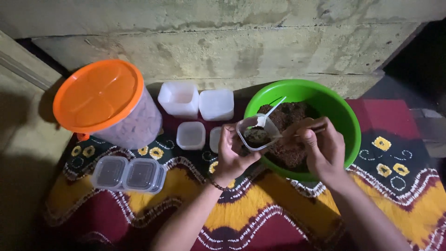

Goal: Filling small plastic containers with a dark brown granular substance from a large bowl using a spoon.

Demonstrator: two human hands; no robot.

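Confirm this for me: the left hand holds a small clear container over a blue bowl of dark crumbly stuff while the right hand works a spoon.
Not quite: the bowl is green, not blue, as the head view shows. The rest stands: the left hand holds the small clear container at the bowl's rim, over the dark crumbly stuff, and the right hand works a spoon.

both forearms reach forward, left hand (pixel 231 155) curled in a grip, right hand (pixel 321 151) pinching.
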